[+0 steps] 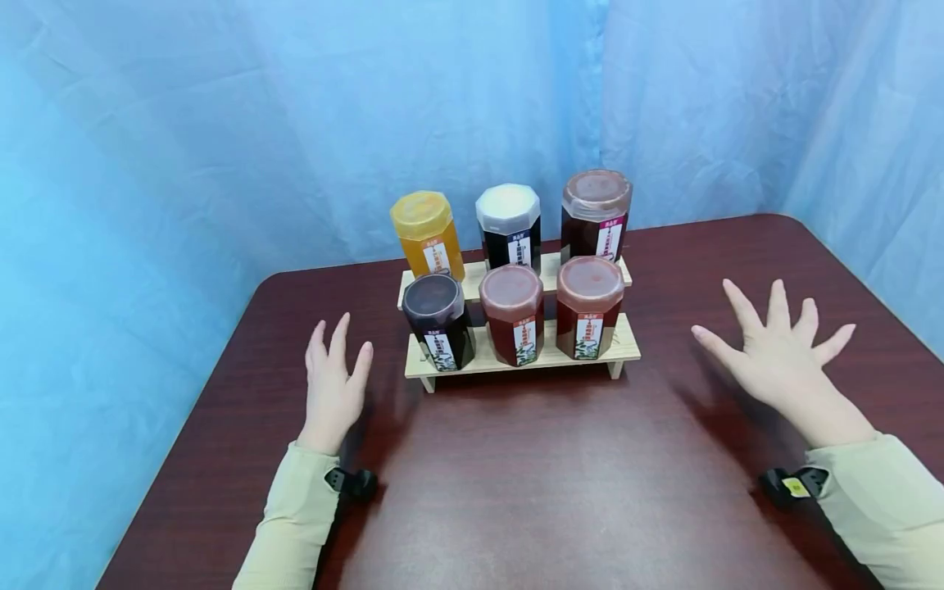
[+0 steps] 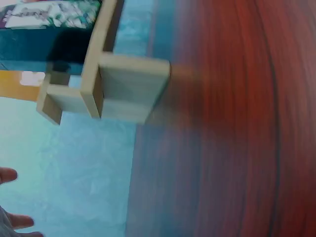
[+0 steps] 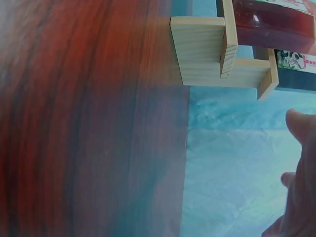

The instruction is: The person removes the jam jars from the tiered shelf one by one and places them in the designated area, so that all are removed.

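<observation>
Several eight-sided jars stand in two rows on a light wooden two-step rack at the table's middle back. The upper row has a yellow jar, a dark jar with a white lid and a dark jar with a brownish lid. Below them stand a black jar and two red jars, one in the middle and one at the right. My left hand hovers left of the rack, fingers spread and holding nothing. To the right, my right hand is likewise spread, holding nothing.
The dark reddish-brown table has rounded back corners. Pale blue curtains hang behind it and along both sides. Each wrist wears a small black camera, such as the left one.
</observation>
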{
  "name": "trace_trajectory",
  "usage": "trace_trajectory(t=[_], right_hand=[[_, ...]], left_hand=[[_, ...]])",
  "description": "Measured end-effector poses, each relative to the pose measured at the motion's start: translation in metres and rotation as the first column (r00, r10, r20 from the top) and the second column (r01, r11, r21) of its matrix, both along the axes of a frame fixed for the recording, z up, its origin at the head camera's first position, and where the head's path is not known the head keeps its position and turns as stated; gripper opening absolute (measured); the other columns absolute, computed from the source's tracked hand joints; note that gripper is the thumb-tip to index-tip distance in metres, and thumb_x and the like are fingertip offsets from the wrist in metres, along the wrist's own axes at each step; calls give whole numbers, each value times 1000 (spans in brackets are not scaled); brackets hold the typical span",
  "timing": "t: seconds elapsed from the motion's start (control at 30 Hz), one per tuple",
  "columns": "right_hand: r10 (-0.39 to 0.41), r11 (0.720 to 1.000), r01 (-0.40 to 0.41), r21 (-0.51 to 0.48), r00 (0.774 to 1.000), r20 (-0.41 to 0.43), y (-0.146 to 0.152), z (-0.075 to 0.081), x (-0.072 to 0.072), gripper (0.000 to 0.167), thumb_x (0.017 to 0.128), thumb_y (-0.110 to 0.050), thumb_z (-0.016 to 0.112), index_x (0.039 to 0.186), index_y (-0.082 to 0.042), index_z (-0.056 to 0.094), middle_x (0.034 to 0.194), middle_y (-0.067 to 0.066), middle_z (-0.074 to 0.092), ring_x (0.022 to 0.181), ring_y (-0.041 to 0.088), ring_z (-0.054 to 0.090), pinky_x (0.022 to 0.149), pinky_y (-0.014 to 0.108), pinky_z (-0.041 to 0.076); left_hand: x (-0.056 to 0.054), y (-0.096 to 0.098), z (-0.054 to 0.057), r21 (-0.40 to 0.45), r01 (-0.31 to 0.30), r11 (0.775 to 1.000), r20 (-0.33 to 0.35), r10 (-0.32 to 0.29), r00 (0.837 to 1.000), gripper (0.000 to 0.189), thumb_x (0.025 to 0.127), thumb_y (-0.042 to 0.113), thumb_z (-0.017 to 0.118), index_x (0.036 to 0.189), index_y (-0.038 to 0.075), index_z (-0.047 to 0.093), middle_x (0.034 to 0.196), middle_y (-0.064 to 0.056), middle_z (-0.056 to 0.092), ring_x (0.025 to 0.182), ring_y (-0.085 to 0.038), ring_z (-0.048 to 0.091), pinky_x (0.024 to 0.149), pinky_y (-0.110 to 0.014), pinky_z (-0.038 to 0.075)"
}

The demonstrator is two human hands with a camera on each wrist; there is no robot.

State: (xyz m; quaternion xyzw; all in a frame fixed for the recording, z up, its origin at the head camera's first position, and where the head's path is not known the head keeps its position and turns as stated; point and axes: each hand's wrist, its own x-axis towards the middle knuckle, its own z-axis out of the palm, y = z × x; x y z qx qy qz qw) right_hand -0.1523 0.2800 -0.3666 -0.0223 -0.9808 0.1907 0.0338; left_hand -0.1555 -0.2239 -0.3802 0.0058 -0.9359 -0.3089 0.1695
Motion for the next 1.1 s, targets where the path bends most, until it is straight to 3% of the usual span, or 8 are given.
trace_trajectory(t=[0.07,0.17,0.37,0.47,0.57,0.67,0.87,1.1], right_hand=[[-1,1000,0,-25,999,-54,-3,1,-1,80,92,-63,36,153,-21,5,149,37,-9,132,61,-14,87,77,-21],[0,995,-18,-96,984,-179,-9,3,-1,75,93,-56,43,152,-18,17,151,34,4,134,56,-2,93,75,-14],[19,960,-119,-252,930,-367,-21,8,-5,61,92,-37,57,142,-9,38,146,29,26,131,53,16,95,70,5],[26,931,-146,-335,941,-338,-23,11,-9,60,93,-32,56,143,-7,36,145,28,30,130,51,21,96,70,12],[32,892,-150,-426,962,-272,-24,15,-14,61,95,-31,54,146,-8,32,145,26,31,129,47,26,97,66,20],[55,855,-160,-493,974,-220,-26,17,-18,62,95,-31,54,148,-10,28,144,27,30,127,46,30,97,65,25],[122,815,-194,-546,979,-165,-33,19,-24,66,94,-28,56,150,-15,22,145,30,27,127,50,31,95,68,28],[158,795,-211,-569,977,-141,-45,27,-27,68,93,-31,58,150,-20,21,147,25,27,131,43,31,96,66,30]], left_hand=[[0,4,0,109,8,994,18,-10,1000,53,100,34,43,147,10,33,152,-21,19,139,-39,19,109,-57,23],[-2,12,-2,299,25,954,62,-46,997,49,102,32,40,144,8,38,148,-19,28,135,-35,29,108,-52,27],[-5,31,-12,648,42,760,143,-176,974,44,102,23,40,141,3,40,145,-21,36,134,-32,35,110,-49,29],[-5,39,-18,740,62,670,140,-244,960,43,101,16,41,141,0,38,140,-25,40,128,-29,41,108,-50,31],[-4,45,-23,789,64,611,143,-284,948,42,100,11,42,140,-2,39,133,-23,43,115,-17,49,107,-48,34],[-3,48,-28,794,59,605,156,-296,942,41,98,7,46,137,-4,43,129,-19,48,103,-6,52,104,-40,39],[-4,51,-35,737,69,673,157,-270,950,38,93,7,57,130,-1,53,126,-16,56,94,-1,53,84,-15,42],[-4,49,-43,734,123,668,98,-284,954,40,92,2,57,132,-2,51,134,-17,52,96,3,54,82,-13,41]])
